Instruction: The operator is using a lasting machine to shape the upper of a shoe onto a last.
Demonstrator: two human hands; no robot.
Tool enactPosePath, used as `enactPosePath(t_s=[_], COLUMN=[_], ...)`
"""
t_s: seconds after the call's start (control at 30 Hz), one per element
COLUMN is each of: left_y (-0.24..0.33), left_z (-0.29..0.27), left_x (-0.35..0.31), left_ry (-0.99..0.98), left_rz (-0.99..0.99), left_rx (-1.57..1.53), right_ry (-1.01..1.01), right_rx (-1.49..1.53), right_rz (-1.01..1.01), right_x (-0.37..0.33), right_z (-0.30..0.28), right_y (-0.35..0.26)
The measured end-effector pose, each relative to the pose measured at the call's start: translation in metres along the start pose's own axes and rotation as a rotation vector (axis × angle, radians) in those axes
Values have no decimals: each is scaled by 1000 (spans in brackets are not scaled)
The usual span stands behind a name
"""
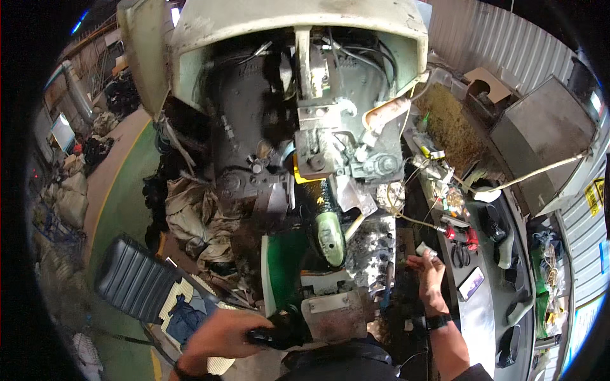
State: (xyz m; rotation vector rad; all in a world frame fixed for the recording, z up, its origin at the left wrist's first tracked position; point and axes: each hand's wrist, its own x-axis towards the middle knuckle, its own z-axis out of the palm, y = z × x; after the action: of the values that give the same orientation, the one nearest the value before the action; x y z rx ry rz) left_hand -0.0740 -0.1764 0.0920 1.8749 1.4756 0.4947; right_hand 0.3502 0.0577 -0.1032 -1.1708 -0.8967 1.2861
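My left hand (pixel 223 333) is at the lower left, its fingers closed around a black shoe upper (pixel 286 325), whose far end blends into the dark area by my body. At the right, my right hand (pixel 428 277) is raised beside the bench edge and pinches a small crumpled white wad (pixel 426 250). Between the hands stands a large pale machine (pixel 318 136) with a dark, greasy metal front. A worn light-green shoe last (pixel 329 238) points toward me from below its middle.
A metal bench (pixel 478 317) on the right holds a phone (pixel 471 283), a red-handled tool (pixel 460 235) and a coiled black cord (pixel 460 256). Shoe lasts (pixel 505 249) stand on a rack beyond. A black chair (pixel 136 279) with a blue cloth (pixel 185 320) is at the left.
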Motion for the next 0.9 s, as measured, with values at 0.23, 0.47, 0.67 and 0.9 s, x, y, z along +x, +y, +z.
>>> enactPosePath(t_s=[0.23,0.47,0.67,0.9], left_y=[31,71,113,186], left_z=[-29,6,56,113], left_x=[5,74,123,172], left_ry=[996,449,-148,-203], left_rz=[466,580,551,576], left_rx=[-1342,-1709,-1934,-1151], right_ry=[-500,-422,-189,-100], right_rx=[-91,504,839,1248], right_rz=[-150,831,796,633], right_x=[-117,-196,-225,-261], right_z=[87,81,33,-54], right_y=[-105,-90,-115,-107])
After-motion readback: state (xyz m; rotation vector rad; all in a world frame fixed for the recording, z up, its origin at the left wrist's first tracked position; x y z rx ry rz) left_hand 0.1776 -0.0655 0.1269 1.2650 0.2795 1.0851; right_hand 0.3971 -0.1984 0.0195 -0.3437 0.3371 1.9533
